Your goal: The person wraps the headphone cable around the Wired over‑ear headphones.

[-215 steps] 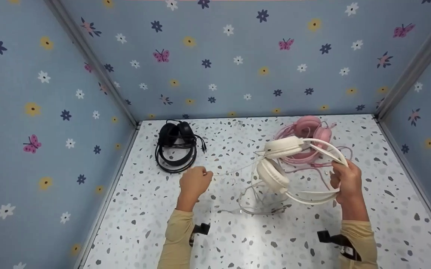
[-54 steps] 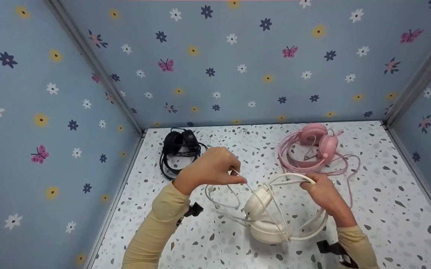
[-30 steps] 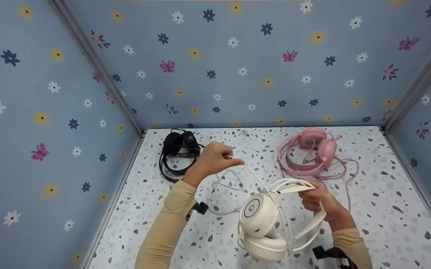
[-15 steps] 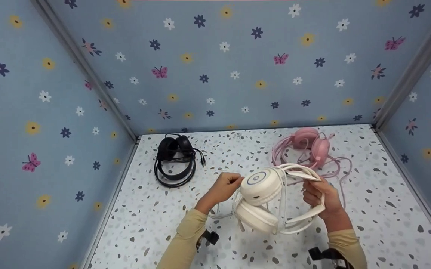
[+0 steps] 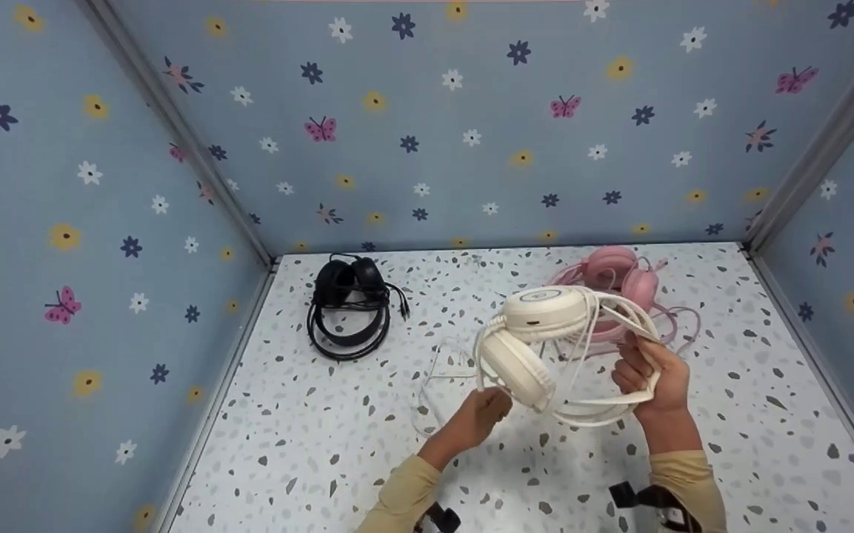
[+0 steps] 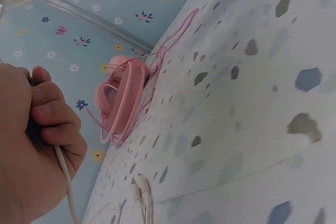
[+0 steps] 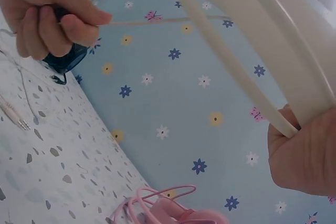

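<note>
White headphones (image 5: pixel 545 311) are held up above the table, their ear cups towards the left. My right hand (image 5: pixel 656 374) grips them by the headband; the right wrist view shows the palm around the white band (image 7: pixel 294 51). Below the lower ear cup, my left hand (image 5: pixel 482 414) has its fingers curled around the thin white cable (image 6: pixel 65 169). In the right wrist view that cable runs taut from the left hand (image 7: pixel 58 14) to the headphones. Strands of cable pass around the ear cups and headband. White plugs (image 6: pixel 142 187) at the cable's end lie on the table.
Pink headphones (image 5: pixel 638 285) with a pink cable lie at the back right, partly hidden behind the white pair. Black headphones (image 5: pixel 369 274) lie at the back left. Patterned blue walls (image 5: pixel 434 133) enclose the speckled white table (image 5: pixel 286 437) at the back and sides.
The left hand, drawing the cable, has come down from above left of the headphones to below the ear cups. The right hand has raised and tilted the headphones; more cable now loops around them.
</note>
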Action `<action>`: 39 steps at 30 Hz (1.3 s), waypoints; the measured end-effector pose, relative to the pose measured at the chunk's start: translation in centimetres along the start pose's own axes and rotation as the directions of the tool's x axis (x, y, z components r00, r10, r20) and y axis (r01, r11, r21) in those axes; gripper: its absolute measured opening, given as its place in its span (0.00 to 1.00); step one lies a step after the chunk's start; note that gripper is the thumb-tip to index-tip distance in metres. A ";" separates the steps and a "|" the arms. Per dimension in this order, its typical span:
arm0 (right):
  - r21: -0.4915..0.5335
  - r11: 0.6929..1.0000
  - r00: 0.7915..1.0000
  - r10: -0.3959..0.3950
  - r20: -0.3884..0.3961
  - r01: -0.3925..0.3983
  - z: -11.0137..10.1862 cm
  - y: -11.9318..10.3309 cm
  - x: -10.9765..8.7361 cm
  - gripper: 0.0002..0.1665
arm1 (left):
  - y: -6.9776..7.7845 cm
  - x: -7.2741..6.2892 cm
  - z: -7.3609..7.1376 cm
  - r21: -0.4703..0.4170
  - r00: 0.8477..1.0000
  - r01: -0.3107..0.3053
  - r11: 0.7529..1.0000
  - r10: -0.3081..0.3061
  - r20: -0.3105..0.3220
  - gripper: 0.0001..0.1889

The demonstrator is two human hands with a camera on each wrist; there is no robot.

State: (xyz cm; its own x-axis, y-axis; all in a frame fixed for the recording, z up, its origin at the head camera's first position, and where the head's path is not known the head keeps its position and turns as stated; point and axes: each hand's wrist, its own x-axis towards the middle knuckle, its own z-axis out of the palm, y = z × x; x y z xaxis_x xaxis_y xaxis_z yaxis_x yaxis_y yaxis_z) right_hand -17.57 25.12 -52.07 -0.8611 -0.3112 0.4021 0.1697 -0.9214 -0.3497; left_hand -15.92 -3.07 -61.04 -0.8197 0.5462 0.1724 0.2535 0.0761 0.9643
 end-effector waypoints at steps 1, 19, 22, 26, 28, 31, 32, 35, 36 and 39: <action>-0.004 1.000 0.999 -0.022 -0.037 0.022 0.1 -0.2 0.0 0.20 | 0.1 -0.2 0.4 0.000 1.000 0.022 1.000 -0.022 0.010 0.20; -0.770 0.615 0.599 -0.555 -0.577 -0.172 -0.3 -0.3 -0.5 0.14 | 7.7 -6.1 -0.6 0.617 0.994 -0.030 0.787 -0.040 0.099 0.22; -0.817 0.516 0.549 -0.618 -0.563 -0.258 -0.6 -0.4 -0.5 0.12 | 9.3 -6.2 -1.3 0.662 0.992 -0.078 0.745 -0.008 0.126 0.21; -0.831 0.466 0.541 -0.634 -0.553 -0.302 -0.7 -0.8 -0.4 0.09 | 11.3 -5.8 -2.1 0.700 0.986 -0.155 0.697 0.070 0.148 0.21; -0.837 0.447 0.557 -0.627 -0.545 -0.316 -0.8 -0.9 -0.2 0.08 | 12.4 -5.5 -2.6 0.729 0.981 -0.189 0.658 0.104 0.161 0.22; -0.851 0.388 0.582 -0.621 -0.525 -0.354 -0.8 -0.8 0.0 0.06 | 13.7 -5.0 -3.0 0.758 0.974 -0.226 0.612 0.129 0.186 0.24; -0.855 0.357 0.589 -0.620 -0.518 -0.375 -0.9 -0.7 -0.1 0.05 | 14.1 -4.8 -3.1 0.759 0.971 -0.237 0.606 0.129 0.200 0.24; -0.859 0.273 0.621 -0.601 -0.503 -0.432 -1.0 -0.1 -0.3 0.06 | 15.1 -4.5 -3.6 0.755 0.967 -0.246 0.607 0.098 0.237 0.24; -0.855 0.245 0.633 -0.585 -0.507 -0.458 -1.1 0.2 -0.4 0.06 | 15.4 -4.5 -3.8 0.750 0.967 -0.238 0.617 0.077 0.244 0.23; -0.840 0.161 0.679 -0.520 -0.519 -0.519 -1.0 0.8 -0.8 0.07 | 16.5 -4.1 -5.0 0.741 0.965 -0.206 0.639 0.004 0.264 0.18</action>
State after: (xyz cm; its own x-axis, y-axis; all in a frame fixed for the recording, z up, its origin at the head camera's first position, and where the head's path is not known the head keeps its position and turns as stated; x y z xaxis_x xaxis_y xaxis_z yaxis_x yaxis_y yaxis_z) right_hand -17.27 24.89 -53.49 -0.9214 0.3884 0.0154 0.0717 0.2088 -0.9753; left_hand -10.89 -8.21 -44.85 -0.6542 0.7472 0.1174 0.7112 0.5549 0.4316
